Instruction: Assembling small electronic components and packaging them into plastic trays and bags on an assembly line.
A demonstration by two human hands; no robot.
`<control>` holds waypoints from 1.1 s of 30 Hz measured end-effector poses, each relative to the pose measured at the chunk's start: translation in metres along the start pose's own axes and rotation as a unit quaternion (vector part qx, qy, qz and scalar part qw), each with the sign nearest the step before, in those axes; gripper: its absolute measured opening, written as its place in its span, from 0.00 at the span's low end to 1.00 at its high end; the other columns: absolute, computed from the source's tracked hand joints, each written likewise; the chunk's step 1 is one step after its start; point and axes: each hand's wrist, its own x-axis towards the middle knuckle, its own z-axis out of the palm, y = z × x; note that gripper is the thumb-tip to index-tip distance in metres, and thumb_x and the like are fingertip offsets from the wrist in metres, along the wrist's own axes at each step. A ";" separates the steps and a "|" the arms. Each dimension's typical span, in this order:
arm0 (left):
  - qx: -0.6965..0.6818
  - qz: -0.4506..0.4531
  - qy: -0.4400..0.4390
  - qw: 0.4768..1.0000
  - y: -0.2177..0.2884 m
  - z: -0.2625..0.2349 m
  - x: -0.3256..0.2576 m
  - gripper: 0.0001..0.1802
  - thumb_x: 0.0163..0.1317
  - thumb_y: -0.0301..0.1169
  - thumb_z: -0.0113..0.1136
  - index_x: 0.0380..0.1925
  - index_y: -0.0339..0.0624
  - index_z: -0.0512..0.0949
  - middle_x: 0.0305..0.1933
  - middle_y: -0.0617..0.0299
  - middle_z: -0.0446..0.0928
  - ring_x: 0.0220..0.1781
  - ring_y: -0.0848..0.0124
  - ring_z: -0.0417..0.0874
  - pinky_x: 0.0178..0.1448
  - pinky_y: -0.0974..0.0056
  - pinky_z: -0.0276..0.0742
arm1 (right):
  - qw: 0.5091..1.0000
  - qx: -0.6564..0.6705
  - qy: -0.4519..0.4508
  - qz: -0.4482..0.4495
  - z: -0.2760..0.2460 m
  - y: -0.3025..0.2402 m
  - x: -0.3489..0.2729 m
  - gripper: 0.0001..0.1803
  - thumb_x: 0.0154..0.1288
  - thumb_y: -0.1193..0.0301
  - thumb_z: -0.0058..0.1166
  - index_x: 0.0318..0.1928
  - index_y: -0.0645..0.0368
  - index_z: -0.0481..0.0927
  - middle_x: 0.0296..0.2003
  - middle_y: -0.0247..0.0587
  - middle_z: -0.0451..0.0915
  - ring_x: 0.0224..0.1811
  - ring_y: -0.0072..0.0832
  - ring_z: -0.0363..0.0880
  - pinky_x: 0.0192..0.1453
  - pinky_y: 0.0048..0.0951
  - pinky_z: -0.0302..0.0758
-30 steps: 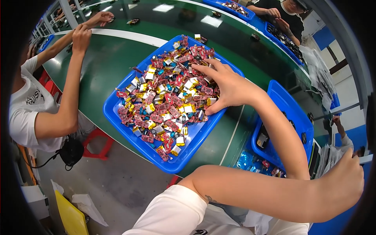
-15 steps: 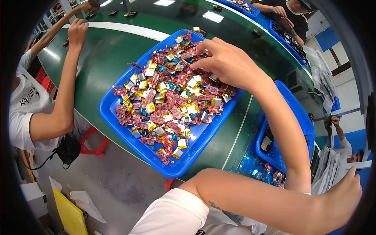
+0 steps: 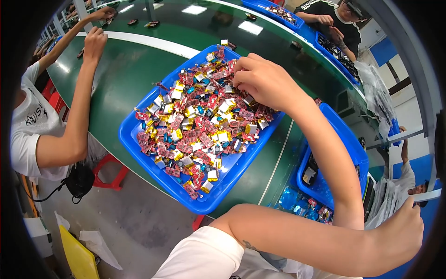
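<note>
A blue plastic tray (image 3: 155, 179) holds a heap of small red circuit boards (image 3: 204, 139) with silver and yellow battery cells and blue round parts. Over the heap's far right side, my right hand (image 3: 267, 83) has its fingers curled and drawn together against the boards. What lies between its fingertips is too hidden to make out. My left forearm crosses in front of my right arm toward the right edge. There my left hand (image 3: 402, 232) is closed, its back toward me, and anything in it is hidden.
Right of the tray stands a second blue tray (image 3: 304, 179) holding a dark piece, beside loose boards and blue film (image 3: 290, 197). A neighbour (image 3: 46, 135) works at the left, another person (image 3: 334, 28) across the green table (image 3: 134, 56). Below are a red stool (image 3: 111, 174) and yellow panel (image 3: 76, 253).
My right hand's fingers have gone from spread to drawn together over the heap. My left hand remains closed at the right edge. The whole view has shifted slightly.
</note>
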 end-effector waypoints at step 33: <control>-0.039 0.028 0.016 0.999 -0.014 -0.005 -0.006 0.06 0.45 0.28 0.58 0.24 0.40 0.75 0.23 0.60 0.72 0.31 0.66 0.75 0.36 0.62 0.66 | 0.731 0.594 0.214 0.258 -0.042 -0.044 -0.019 0.07 0.68 0.75 0.48 0.44 0.64 0.71 0.36 0.37 0.77 0.36 0.19 0.77 0.43 0.22 0.81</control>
